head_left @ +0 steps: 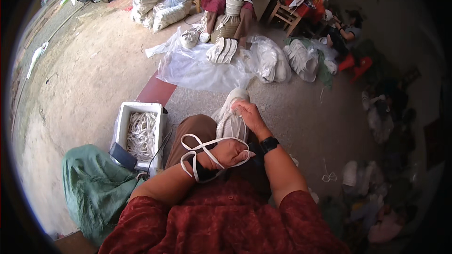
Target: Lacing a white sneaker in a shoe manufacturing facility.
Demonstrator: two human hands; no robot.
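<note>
One pale, shoe-shaped bundle [232, 129] sits just far of the left hand [229, 152], curled around one white lace [203, 146], while the right hand [251, 118] touches its top, its grip unclear; steadying the bundle and keeping the loops untwisted should serve best. At left: one green sack [92, 186], one white box [121, 131].
</note>
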